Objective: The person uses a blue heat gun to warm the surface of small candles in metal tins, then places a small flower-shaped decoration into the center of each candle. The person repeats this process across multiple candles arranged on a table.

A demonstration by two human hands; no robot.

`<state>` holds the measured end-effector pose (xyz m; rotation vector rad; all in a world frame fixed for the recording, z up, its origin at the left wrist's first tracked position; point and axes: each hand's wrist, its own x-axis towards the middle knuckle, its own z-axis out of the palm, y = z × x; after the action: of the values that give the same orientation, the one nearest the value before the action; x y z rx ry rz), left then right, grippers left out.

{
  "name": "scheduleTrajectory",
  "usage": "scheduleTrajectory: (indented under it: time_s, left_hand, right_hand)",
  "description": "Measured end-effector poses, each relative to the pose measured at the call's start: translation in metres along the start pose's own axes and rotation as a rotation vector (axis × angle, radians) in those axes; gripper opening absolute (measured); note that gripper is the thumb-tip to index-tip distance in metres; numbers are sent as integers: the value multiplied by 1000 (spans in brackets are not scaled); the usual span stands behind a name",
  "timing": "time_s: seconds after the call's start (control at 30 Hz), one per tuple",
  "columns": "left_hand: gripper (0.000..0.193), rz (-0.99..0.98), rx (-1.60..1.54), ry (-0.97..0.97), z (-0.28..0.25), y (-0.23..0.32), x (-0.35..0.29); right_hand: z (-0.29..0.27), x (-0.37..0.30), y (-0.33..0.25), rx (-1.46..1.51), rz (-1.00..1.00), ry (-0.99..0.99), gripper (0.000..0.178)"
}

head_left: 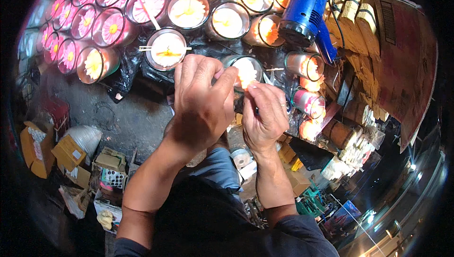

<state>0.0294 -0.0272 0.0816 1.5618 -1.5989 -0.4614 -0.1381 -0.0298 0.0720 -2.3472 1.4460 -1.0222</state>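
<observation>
Both my hands are bent over a glass candle jar (228, 61) on the front edge of the table. A pale orange flower (246, 71) shows in its mouth. My left hand (202, 89) has its fingers curled, the index fingertip against the flower's left side; what lies under the fingers is hidden. From the near side, my right hand (266, 115) pinches the flower's lower edge between thumb and fingers. Just left of the jar stands another glass candle (166, 60), with a pair of thin sticks (145, 48) across its rim around the wick.
Glass candles with pink flowers (112, 29) crowd the far left, pale orange ones (188, 11) the middle. A blue heat gun (305, 8) stands at the right, beside bundled wooden sticks (352, 1) and a brown board (402, 53). Cardboard boxes (71, 153) lie on the floor.
</observation>
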Motion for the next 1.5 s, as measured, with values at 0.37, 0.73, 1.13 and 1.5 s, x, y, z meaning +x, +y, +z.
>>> scheduleTrajectory:
  time_s: [0.37,0.73,1.13,1.5]
  left_hand:
    - [14,352,-7,-470,-2,-7,60]
    - [15,293,90,-574,5,-9,68]
    - [16,221,16,-513,2,-8,59]
    - [19,293,4,-370,11,-10,46]
  right_hand:
    - [-15,12,12,-41,-186,-157,40]
    - [-19,13,21,-14,-200,-241,42]
    - [-11,30,28,94,181,-184,22]
    - [-2,36,23,-29,270,-290,13]
